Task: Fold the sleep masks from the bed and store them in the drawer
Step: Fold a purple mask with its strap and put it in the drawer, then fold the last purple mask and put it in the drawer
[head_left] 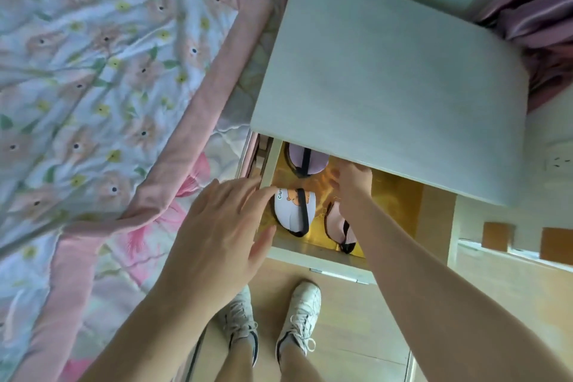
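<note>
1. The drawer (313, 253) of the white nightstand (393, 77) is pulled open toward the person, and three folded sleep masks lie on its shiny gold liner: a lilac mask (302, 156) at the far side half under the cabinet top, a white cartoon mask (293, 211) at the near left, and a pink mask (338, 225) at the near right.
2. The left hand (220, 226) is spread flat with straight fingers, reaching over the drawer's left wall; its fingertips sit at the edge of the white cartoon mask and pinch nothing.
3. The right hand (352, 187) is deep in the drawer between the lilac and pink masks. Its fingers point away, so I cannot tell whether they grip anything.
4. No mask shows on the floral quilt (93, 87) to the left, so storing looks nearly finished.
5. Risks: a nudge from either hand could spring a fold open, and pushing the drawer closed early could catch fingers or a strap.
</note>
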